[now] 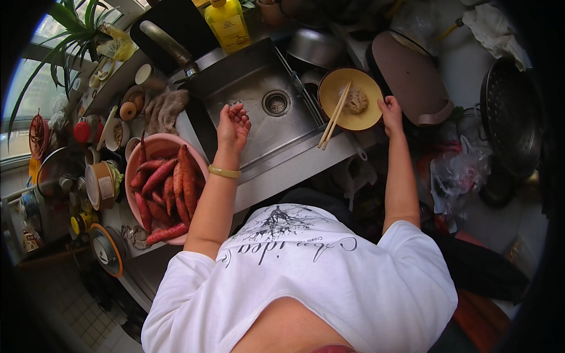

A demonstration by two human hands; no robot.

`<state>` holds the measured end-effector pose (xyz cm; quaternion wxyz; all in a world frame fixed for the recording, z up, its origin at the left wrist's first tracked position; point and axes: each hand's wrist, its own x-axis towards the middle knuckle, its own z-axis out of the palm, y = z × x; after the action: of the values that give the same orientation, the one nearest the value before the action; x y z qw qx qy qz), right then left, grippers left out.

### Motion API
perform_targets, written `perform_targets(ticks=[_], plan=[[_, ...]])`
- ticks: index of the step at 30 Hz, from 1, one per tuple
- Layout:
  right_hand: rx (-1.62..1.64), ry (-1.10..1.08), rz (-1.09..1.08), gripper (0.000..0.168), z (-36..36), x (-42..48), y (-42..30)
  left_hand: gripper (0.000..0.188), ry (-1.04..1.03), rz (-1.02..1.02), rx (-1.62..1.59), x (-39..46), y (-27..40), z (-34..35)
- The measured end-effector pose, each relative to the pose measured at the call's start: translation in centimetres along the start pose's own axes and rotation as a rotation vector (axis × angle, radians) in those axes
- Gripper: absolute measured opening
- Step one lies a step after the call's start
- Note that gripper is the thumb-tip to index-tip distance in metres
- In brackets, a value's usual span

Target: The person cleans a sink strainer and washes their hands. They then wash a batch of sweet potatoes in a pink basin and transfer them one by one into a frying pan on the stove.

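Note:
Over the left part of a stainless steel sink (pixel 256 137), my left hand (pixel 234 125) is raised palm up with loosely curled fingers and nothing in it; a bangle (pixel 224 171) circles that wrist. My right hand (pixel 391 115) grips the right rim of a yellow bowl (pixel 332 90), just right of the sink. In the bowl lies a pale brown clump (pixel 356 100), perhaps food or a scrubber. A pair of wooden chopsticks (pixel 334 115) rests across its left side, ends jutting over the near rim. Left of my left forearm, a pink basin (pixel 132 165) holds several red-skinned sweet potatoes (pixel 160 176).
Behind the sink stand a faucet (pixel 165 42) and a yellow soap bottle (pixel 227 26). A metal pot (pixel 315 47) sits behind the bowl, with a brown oblong lid or tray (pixel 410 79) to its right. A grey cloth (pixel 165 112) and lidded tub (pixel 99 186) are at left.

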<state>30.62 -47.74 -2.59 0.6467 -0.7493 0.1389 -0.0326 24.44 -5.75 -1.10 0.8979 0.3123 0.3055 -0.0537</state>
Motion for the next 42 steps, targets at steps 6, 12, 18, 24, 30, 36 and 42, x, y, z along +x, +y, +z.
perform_targets(ticks=[6, 12, 18, 24, 30, 36, 42], plan=[[-0.217, 0.099, -0.005, 0.026, -0.1, 0.8, 0.6, 0.033, 0.016, 0.026, 0.006, 0.4, 0.4, 0.7], [-0.865, 0.195, -0.214, 0.033, 1.1, -1.1, -4.5, 0.034, -0.003, 0.041, -0.036, 0.8, 1.5, -0.4], [-0.453, 0.014, -0.467, 0.020, 9.6, -4.1, -11.8, 0.038, 0.050, 0.075, -0.026, 2.6, 3.7, -0.6], [-0.273, -0.478, -0.411, 0.019, 24.7, -4.9, -9.8, 0.043, 0.164, 0.054, -0.146, 4.9, 4.8, -0.4], [-0.106, -0.717, -0.445, 0.020, 35.9, -5.4, -9.1, 0.042, 0.410, 0.159, -0.470, 5.6, 5.4, -1.4], [-0.026, -0.700, -0.506, 0.020, 46.0, -6.1, -10.3, 0.036, 0.440, 0.136, -0.658, 5.7, 0.9, -3.1], [-0.068, -0.620, -0.597, 0.020, 52.9, -4.2, -8.8, 0.034, 0.446, 0.181, -0.701, 7.1, -0.8, -4.3]])
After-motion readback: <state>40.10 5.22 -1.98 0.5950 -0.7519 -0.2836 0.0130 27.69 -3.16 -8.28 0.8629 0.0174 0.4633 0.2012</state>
